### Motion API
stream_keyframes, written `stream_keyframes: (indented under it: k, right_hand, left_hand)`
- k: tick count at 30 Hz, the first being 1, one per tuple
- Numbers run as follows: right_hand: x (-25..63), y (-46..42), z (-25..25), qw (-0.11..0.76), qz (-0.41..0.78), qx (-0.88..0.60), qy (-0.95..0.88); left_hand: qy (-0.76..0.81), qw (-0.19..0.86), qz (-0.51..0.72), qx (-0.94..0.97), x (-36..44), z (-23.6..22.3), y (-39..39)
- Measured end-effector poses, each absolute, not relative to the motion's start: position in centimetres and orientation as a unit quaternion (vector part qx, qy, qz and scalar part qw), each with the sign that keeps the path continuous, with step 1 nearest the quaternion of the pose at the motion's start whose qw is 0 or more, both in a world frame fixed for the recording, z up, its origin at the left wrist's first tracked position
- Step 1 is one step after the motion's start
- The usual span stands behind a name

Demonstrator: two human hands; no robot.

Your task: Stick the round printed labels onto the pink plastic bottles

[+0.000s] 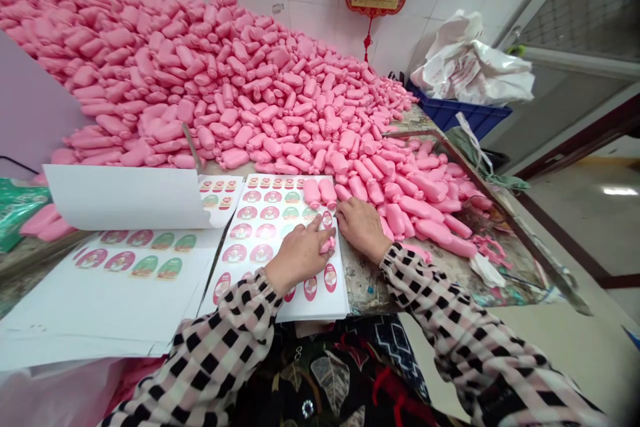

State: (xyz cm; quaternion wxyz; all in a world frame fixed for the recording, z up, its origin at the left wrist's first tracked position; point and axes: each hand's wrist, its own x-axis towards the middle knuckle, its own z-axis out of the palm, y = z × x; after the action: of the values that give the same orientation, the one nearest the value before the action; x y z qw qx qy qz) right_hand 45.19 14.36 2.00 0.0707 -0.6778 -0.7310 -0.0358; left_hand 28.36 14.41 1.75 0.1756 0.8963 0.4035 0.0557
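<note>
A stack of white sticker sheets lies in front of me, printed with rows of pink and green oval labels. My left hand is over its right half, fingers closed around a small pink plastic bottle, whose end shows beneath the fingers. Two pink bottles lie side by side on the sheet's upper right corner. My right hand is at the sheet's right edge with its fingers curled together, close to loose bottles; what is in its fingertips, if anything, is hidden.
A large heap of pink bottles fills the back of the table against the tiled wall, spilling to the right. More label sheets lie at left, one curled up. A blue crate holding white plastic bags stands at back right.
</note>
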Motion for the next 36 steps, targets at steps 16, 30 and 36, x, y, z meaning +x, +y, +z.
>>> stream_keyframes:
  k: [16, 30, 36]
  right_hand:
    - [45.92, 14.74, 2.48, 0.06, -0.024, -0.645, -0.761]
    - [45.87, 14.86, 2.19, 0.06, -0.022, -0.658, -0.751]
    - [46.24, 15.21, 2.35, 0.056, -0.021, -0.63, -0.774]
  left_hand:
    - [0.399, 0.182, 0.057, 0.897, 28.38, 1.31, 14.51]
    - [0.408, 0.108, 0.034, 0.906, 28.45, 1.13, 14.47]
    - [0.411, 0.109, 0.03, 0.905, 28.53, 1.17, 14.52]
